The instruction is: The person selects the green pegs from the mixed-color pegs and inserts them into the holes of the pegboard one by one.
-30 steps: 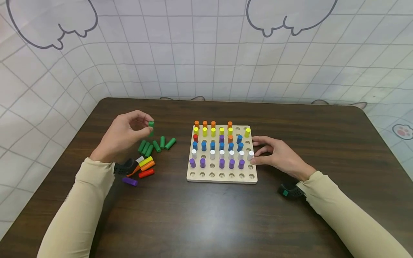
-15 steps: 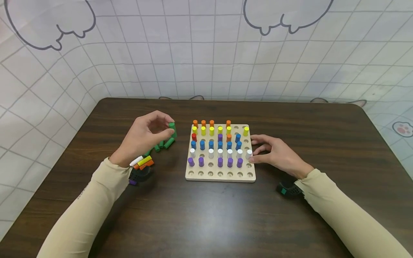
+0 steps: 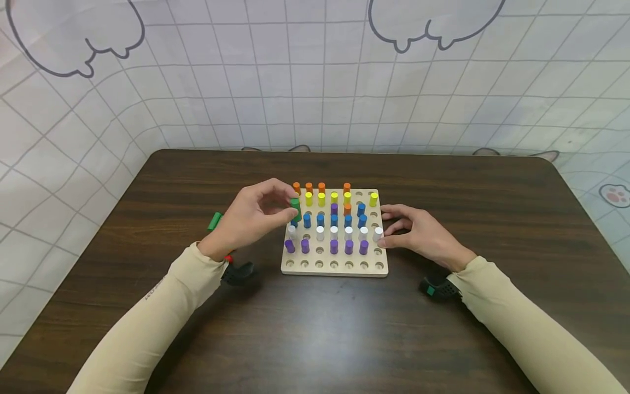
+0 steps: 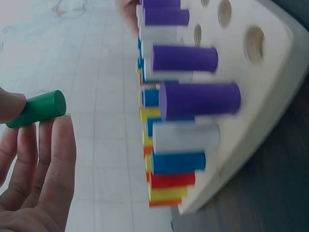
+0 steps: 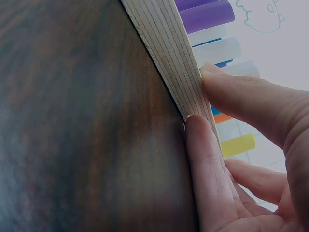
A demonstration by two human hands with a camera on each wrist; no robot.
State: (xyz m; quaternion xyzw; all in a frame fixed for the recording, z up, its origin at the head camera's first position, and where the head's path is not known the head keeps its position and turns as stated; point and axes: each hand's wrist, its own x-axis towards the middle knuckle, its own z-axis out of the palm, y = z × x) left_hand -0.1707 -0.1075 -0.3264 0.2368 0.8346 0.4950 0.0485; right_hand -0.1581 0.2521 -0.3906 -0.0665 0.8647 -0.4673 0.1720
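Behind a dark wooden table (image 3: pixel 334 339), pale gridded backdrop (image 3: pixel 305 76) with grey cartoon outlines. On the tabletop, a square wooden board (image 3: pixel 312 257) with rows of round holes. With the left hand (image 3: pixel 248 219), pinching a green peg (image 3: pixel 295 209) between thumb and fingertips, nearly upright and raised clear of the board, by its left edge. With the right hand (image 3: pixel 425 238), gripping the opposite edge between thumb and finger, just beside a white end peg (image 3: pixel 377 234). Standing in the holes, from far to near: orange pegs (image 3: pixel 321 187), yellow pegs (image 3: pixel 334 197), a mixed row, blue pegs (image 3: pixel 334 220), white pegs (image 3: pixel 334 233) and purple pegs (image 3: pixel 334 247). Lying left of the left wrist, a loose green peg (image 3: pixel 215 221).
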